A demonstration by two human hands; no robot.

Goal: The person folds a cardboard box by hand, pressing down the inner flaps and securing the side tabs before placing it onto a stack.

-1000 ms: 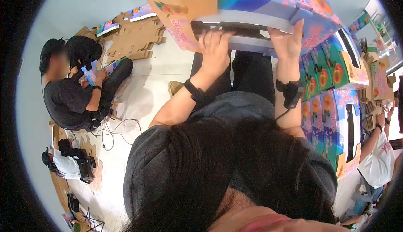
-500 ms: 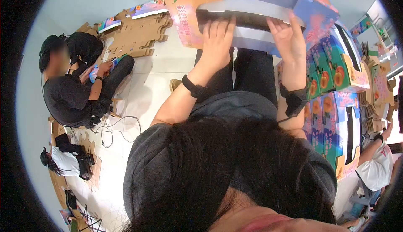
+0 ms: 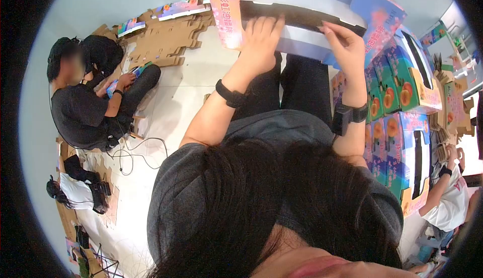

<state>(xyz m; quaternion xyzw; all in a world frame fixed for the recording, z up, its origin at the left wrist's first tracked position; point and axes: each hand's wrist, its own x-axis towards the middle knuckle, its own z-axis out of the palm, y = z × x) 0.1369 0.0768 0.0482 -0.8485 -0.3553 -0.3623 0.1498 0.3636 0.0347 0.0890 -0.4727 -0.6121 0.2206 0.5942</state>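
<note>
A colourful printed carton (image 3: 304,39) with peach pictures and pink lettering stands before me at the top of the view. A long black strip (image 3: 302,18) runs along its white top face. My left hand (image 3: 261,44) rests on the near side of the carton, fingers stretched out with their tips on the strip. My right hand (image 3: 344,44) has thumb and forefinger pinched together at the strip's near edge, toward its right end. The upper edge of the carton is cut off by the view.
Stacked peach cartons (image 3: 402,92) stand close on my right. Flattened cardboard (image 3: 163,39) lies on the floor at the far left. A person in black (image 3: 80,112) sits to the left, beside loose cables (image 3: 136,154). People in white shirts (image 3: 448,202) are at right and lower left.
My right hand has gone from spread fingers with the palm showing to a pinch at the black strip. The carton has shifted slightly up and right; my left hand stays on it.
</note>
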